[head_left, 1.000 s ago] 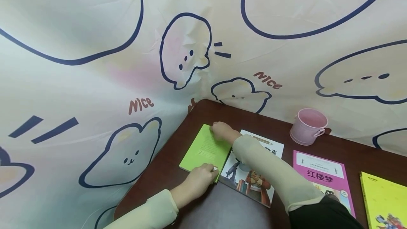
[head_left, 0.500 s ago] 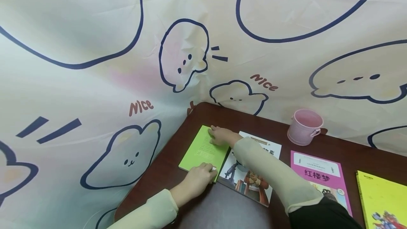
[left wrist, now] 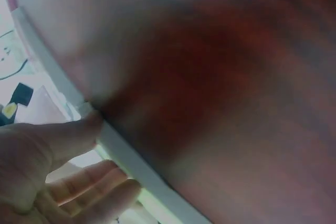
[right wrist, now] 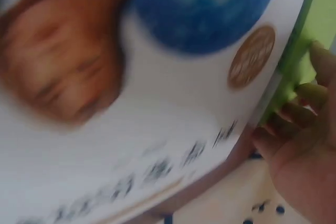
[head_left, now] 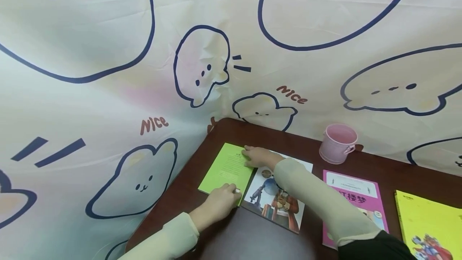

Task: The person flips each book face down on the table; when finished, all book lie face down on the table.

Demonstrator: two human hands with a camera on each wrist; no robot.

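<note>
A light green book lies flat at the table's left corner, with printed lines on its upper face. At its near edge my left hand rests with fingers on the book. In the left wrist view, thumb and fingertips meet a pale edge; the rest is blurred. My right hand touches the green book's right side near its far end, fingers stretched toward it. Right beside the green book lies a white picture-cover book, partly hidden under the right forearm. A blue globe shows on its cover.
A pink bucket stands toward the back of the dark brown table. Farther right lie a pink-bordered book and a yellow book. A patterned cloth hangs behind the table and along its left side.
My right hand has slid off the green book's far end toward its right edge, its fingers now straighter. The left hand stays at the near edge. The whole view shifts slightly.
</note>
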